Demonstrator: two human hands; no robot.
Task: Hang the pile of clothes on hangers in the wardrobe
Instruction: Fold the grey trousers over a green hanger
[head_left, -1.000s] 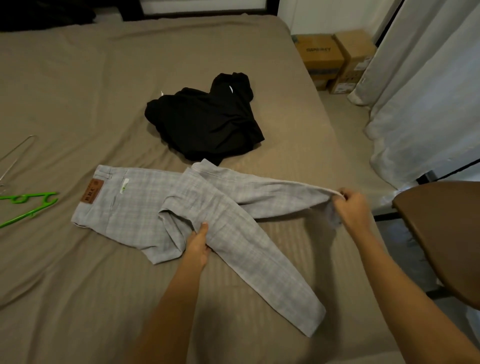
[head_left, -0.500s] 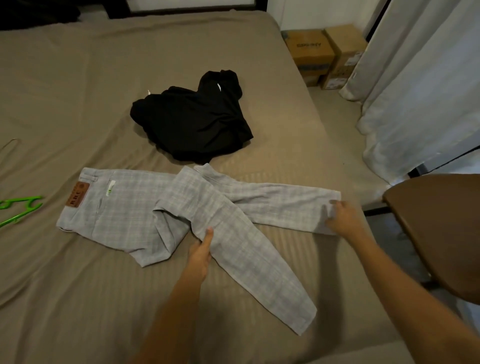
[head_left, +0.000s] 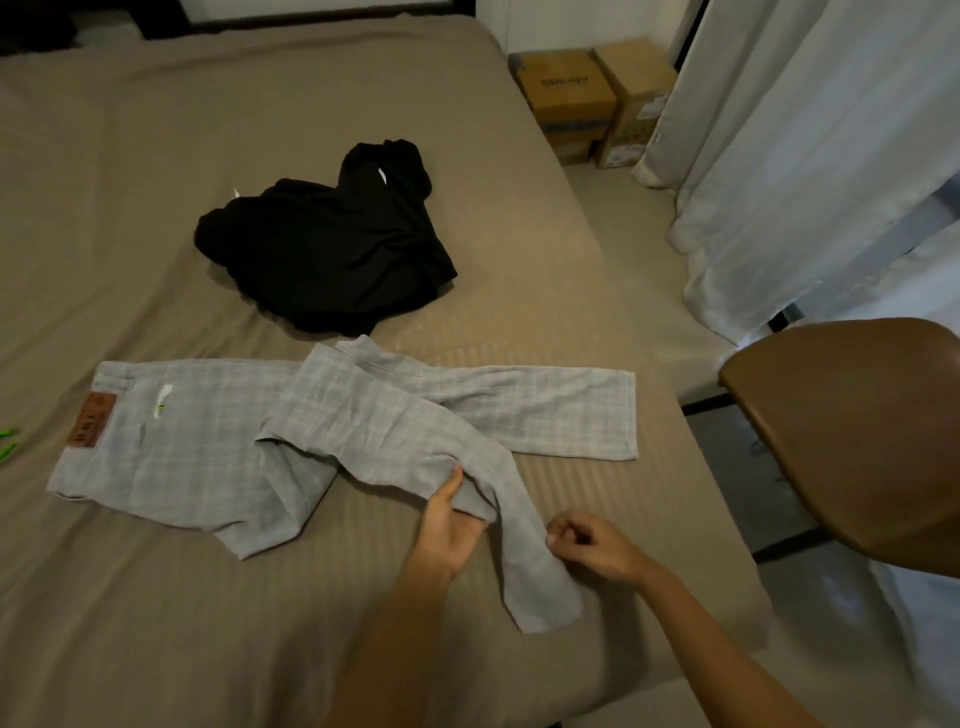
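Grey checked trousers (head_left: 208, 441) lie flat on the bed (head_left: 156, 130), waistband to the left, with a brown leather patch. Their far leg stretches right and the near leg runs toward me. My left hand (head_left: 449, 525) grips the near leg at its middle, thumb on top, lifting a fold of it. My right hand (head_left: 592, 545) is at the same leg's right edge, lower down, with curled fingertips pinching the cloth. A pile of black clothes (head_left: 327, 260) sits behind the trousers. The tip of a green hanger (head_left: 6, 444) shows at the left edge.
A brown chair seat (head_left: 857, 441) stands right of the bed's corner. White curtains (head_left: 805, 156) hang on the right, with two cardboard boxes (head_left: 566, 98) on the floor beyond the bed. The wardrobe is out of view.
My right hand let go of the far leg's cuff, which now lies flat, and came to the near leg. My left hand lifted a fold of that leg. The view shifted right.
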